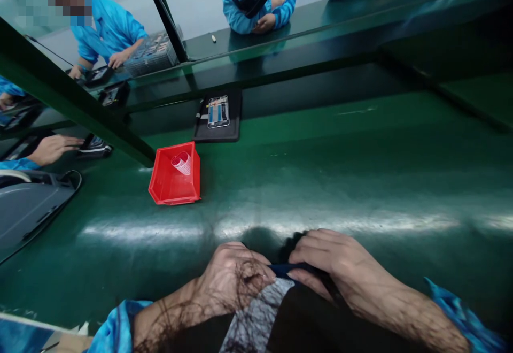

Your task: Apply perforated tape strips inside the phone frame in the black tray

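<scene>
Low in the head view, my left hand [236,275] and my right hand [331,256] are close together above the front of the green bench. A dark blue strip [282,269] runs between them, and both hands have their fingers curled round its ends. It looks thin and flat; its kind cannot be made out. Just below, a grey patterned surface [258,315] and a dark surface [312,323] fill the bottom middle. Loose dark hairs hang across my left hand and hide part of it.
A red bin [174,190] holding a white mesh cup [183,162] stands left of centre on the green bench [320,176]. Behind it lies a black tray [224,135] with an opened phone-like device [218,112]. A green post [80,99] slants at left. Co-workers in blue sit beyond.
</scene>
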A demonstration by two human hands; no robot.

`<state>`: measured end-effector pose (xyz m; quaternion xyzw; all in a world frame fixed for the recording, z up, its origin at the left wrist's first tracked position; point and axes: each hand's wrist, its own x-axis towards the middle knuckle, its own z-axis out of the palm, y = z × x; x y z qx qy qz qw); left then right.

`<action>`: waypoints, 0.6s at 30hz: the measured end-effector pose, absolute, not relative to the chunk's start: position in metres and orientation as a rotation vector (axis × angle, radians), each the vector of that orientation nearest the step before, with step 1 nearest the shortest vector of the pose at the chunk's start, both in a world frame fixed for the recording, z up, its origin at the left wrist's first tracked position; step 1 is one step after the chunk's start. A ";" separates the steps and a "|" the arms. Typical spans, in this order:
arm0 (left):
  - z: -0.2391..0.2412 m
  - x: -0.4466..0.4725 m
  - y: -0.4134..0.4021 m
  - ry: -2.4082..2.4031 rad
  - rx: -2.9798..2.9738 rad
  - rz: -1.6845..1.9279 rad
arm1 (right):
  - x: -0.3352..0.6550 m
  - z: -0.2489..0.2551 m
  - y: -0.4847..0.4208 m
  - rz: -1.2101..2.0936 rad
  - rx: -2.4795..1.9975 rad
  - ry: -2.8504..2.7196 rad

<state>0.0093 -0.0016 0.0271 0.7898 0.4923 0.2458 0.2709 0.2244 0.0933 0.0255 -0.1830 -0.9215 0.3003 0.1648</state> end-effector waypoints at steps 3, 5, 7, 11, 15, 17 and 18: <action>0.028 0.009 -0.002 1.315 2.127 0.677 | 0.226 0.024 0.093 0.943 -0.515 -2.619; 0.028 0.009 -0.002 1.299 2.120 0.678 | 0.227 0.021 0.092 1.000 -0.507 -2.620; 0.028 0.009 -0.002 1.283 2.114 0.671 | 0.227 0.018 0.092 1.068 -0.486 -2.629; 0.029 0.008 -0.002 1.267 2.100 0.668 | 0.228 0.023 0.095 1.213 -0.477 -2.645; 0.029 0.008 -0.001 1.297 2.034 0.710 | 0.234 0.036 0.111 1.407 -0.646 -2.458; 0.029 0.008 0.000 1.312 1.994 0.733 | 0.238 0.037 0.122 1.502 -0.861 -2.239; 0.029 0.008 0.000 1.319 1.977 0.742 | 0.239 0.036 0.127 1.508 -0.962 -2.140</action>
